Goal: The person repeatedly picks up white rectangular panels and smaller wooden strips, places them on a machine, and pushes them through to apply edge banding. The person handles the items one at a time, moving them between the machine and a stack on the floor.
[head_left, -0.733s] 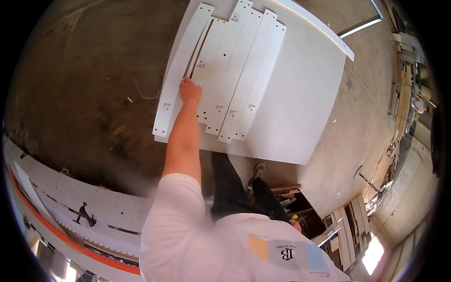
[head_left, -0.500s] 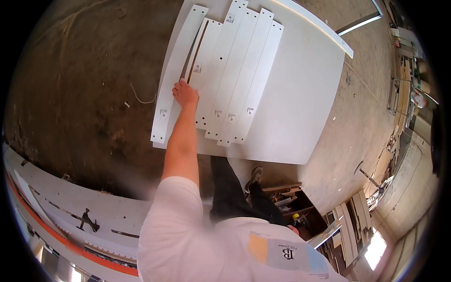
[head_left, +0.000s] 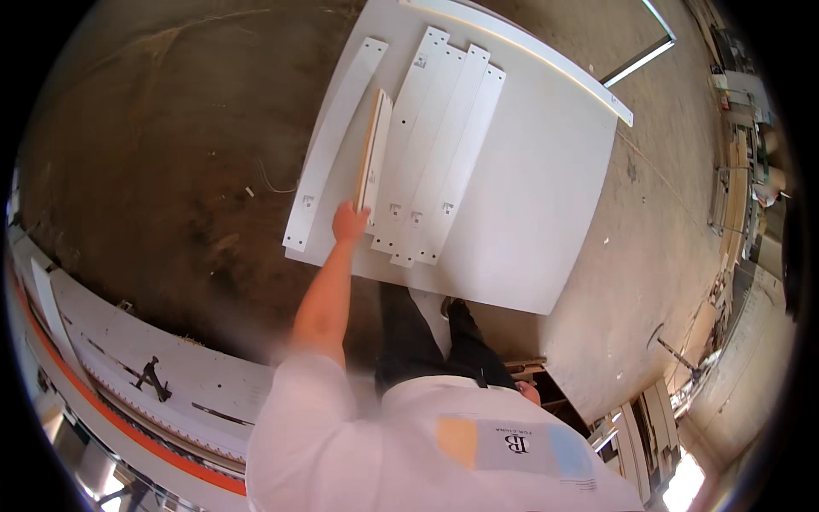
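Observation:
My left hand (head_left: 350, 222) is closed on the near end of a narrow white board (head_left: 373, 154). That board is tipped on its side, so its brown bare edge shows. To its right lie several white boards (head_left: 433, 145) side by side, with dark holes at their ends and small labels. Another long white board (head_left: 337, 141) lies apart on the left. All of them rest on a large white panel (head_left: 537, 188). My right hand (head_left: 528, 392) is low beside my body, partly hidden by my shirt; its fingers are not clear.
A long white strip (head_left: 529, 47) runs along the panel's far edge. A metal frame (head_left: 640, 60) stands on the floor beyond it. At lower left is a long machine with an orange rail (head_left: 141, 448). Offcut boards (head_left: 653, 422) and a dark box (head_left: 559, 410) are at lower right.
My left hand has drawn the narrow board nearer and tipped it up, away from the boards beside it. My right hand shows more beside my body. The whole view has shifted slightly.

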{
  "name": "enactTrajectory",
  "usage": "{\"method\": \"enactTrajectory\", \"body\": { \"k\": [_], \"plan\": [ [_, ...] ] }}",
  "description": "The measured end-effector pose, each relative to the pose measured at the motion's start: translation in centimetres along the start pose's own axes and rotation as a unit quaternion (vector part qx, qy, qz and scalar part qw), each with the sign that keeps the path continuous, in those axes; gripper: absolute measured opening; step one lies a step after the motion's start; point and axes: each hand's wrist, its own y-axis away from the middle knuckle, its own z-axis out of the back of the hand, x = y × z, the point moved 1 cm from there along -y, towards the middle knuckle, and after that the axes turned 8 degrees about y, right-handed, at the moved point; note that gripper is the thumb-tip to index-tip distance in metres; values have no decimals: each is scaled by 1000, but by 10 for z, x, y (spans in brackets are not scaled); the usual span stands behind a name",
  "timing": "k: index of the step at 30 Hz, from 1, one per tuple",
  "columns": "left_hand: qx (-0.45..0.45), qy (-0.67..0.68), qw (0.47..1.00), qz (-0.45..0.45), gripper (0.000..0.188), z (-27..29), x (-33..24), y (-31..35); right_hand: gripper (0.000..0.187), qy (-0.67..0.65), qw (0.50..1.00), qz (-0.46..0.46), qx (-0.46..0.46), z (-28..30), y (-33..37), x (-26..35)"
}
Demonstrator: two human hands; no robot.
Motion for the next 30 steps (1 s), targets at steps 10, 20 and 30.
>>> {"method": "enactTrajectory", "body": {
  "k": [10, 20, 30],
  "plan": [
    [-6, 424, 888, 177, 29, 20, 15, 357, 36, 75, 954, 287, -36, 115, -220, 75],
    [10, 519, 832, 194, 40, -16, -78, 674, 69, 32, 855, 509, 95, 164, -150, 283],
    [-275, 773, 568, 65, 50, -148, -52, 855, 68, 143, 823, 493, 245, 51, -29, 260]
  ]
}}
